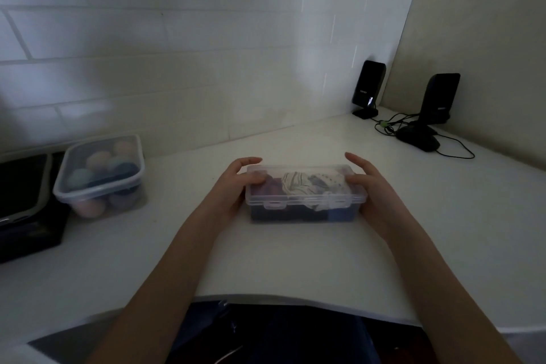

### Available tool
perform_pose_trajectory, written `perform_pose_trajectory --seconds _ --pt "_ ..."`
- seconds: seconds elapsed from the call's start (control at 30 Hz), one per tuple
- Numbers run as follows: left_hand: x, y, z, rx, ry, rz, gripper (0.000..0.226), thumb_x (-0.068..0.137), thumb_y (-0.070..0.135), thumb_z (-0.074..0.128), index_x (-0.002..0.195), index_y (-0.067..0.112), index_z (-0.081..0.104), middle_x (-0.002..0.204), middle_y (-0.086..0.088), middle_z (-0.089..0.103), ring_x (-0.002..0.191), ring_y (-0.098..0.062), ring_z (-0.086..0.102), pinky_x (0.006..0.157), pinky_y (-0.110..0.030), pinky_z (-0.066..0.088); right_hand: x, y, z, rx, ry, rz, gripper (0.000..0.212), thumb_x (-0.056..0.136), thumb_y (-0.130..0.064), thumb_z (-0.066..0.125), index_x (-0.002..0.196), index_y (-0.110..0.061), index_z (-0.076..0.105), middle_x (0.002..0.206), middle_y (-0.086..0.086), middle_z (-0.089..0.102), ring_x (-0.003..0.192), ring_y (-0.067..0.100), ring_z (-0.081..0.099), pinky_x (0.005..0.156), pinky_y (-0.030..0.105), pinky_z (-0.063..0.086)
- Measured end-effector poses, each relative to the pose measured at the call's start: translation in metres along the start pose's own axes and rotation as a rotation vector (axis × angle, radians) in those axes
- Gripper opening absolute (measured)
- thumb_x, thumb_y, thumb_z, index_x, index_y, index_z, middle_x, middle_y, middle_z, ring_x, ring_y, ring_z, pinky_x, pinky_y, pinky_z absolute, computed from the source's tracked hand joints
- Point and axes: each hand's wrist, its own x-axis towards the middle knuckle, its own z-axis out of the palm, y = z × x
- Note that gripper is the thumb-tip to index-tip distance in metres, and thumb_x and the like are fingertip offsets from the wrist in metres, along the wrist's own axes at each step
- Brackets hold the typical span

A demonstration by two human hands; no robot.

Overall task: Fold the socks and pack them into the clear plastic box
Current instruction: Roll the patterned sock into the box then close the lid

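The clear plastic box [305, 193] sits in the middle of the white table [295, 260], its lid down over the socks [298, 183], and the step in hand looks like pressing it shut. The left hand [236, 186] cups the left end with its thumb on the lid; the right hand [373, 189] cups the right end — both sets of fingers curled loosely around the box, with the right forefinger lifted clear. To do it well, press evenly on both ends, tuck in any cloth caught at the rim, then snap the two front latches [304, 204]. One box in hand, one second container [100, 174] of rounded coloured items at the left, two black speakers [367, 87] in the far corner; the socks are too bundled to count.
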Motion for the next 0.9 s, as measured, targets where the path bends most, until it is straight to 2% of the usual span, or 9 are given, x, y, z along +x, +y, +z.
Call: perform_pose_trajectory --seconds 0.13,0.27,0.4,0.47,0.6,0.73,0.9 --pt "0.003 -0.002 0.001 0.003 0.028 0.003 0.023 0.082 -0.001 0.058 0.100 0.013 0.057 0.096 -0.009 0.064 0.080 -0.021 0.063 0.067 -0.026 0.055 0.000 0.002 0.003 -0.043 0.023 -0.017 0.048 0.087 0.003 0.043 0.128 -0.022 0.052 0.122 0.018 0.059 0.092 0.027 0.067 0.063 0.026 0.057" --pt "0.004 -0.004 0.001 0.045 0.044 0.011 0.028 0.085 0.004 0.058 0.113 0.002 0.055 0.104 -0.014 0.064 0.086 -0.021 0.064 0.069 -0.022 0.057 0.000 0.004 0.005 -0.045 0.026 -0.047 0.045 0.089 0.002 0.041 0.125 -0.022 0.053 0.112 0.014 0.063 0.086 0.024 0.068 0.060 0.023 0.056" --pt "0.004 -0.006 0.003 0.064 0.068 0.021 0.012 0.088 0.005 0.056 0.098 0.007 0.061 0.095 -0.011 0.067 0.083 -0.021 0.066 0.074 -0.027 0.056 0.001 0.008 0.004 -0.078 0.030 -0.081 0.041 0.092 0.000 0.043 0.125 -0.022 0.054 0.102 0.008 0.067 0.084 0.020 0.068 0.062 0.022 0.055" --pt "0.006 -0.008 0.002 0.083 0.088 0.038 0.014 0.088 0.006 0.056 0.101 0.005 0.061 0.095 -0.011 0.068 0.083 -0.021 0.065 0.077 -0.028 0.054 0.002 0.009 0.005 -0.084 0.039 -0.104 0.038 0.093 -0.002 0.044 0.125 -0.021 0.054 0.101 0.006 0.068 0.082 0.016 0.069 0.063 0.022 0.056" --pt "0.007 -0.011 0.002 0.138 0.120 0.072 0.024 0.088 0.010 0.057 0.108 -0.002 0.061 0.093 -0.010 0.068 0.083 -0.021 0.065 0.076 -0.029 0.052 0.003 0.013 0.006 -0.140 0.062 -0.147 0.032 0.095 -0.013 0.049 0.126 -0.020 0.053 0.109 0.013 0.067 0.091 0.022 0.068 0.074 0.027 0.058" --pt "0.005 -0.011 0.000 0.174 0.138 0.101 0.017 0.088 0.013 0.058 0.101 0.004 0.065 0.095 -0.012 0.069 0.083 -0.021 0.064 0.078 -0.030 0.051 0.006 0.018 0.006 -0.172 0.080 -0.189 0.031 0.095 -0.017 0.050 0.126 -0.019 0.052 0.113 0.018 0.065 0.097 0.026 0.066 0.078 0.032 0.056" --pt "0.004 -0.011 0.000 0.265 0.220 0.150 0.033 0.085 0.018 0.063 0.115 0.006 0.059 0.108 -0.012 0.067 0.089 -0.020 0.065 0.077 -0.027 0.051 0.005 0.019 0.002 -0.233 0.047 -0.249 0.028 0.096 -0.019 0.049 0.123 -0.025 0.054 0.110 0.014 0.068 0.098 0.028 0.068 0.085 0.040 0.055"
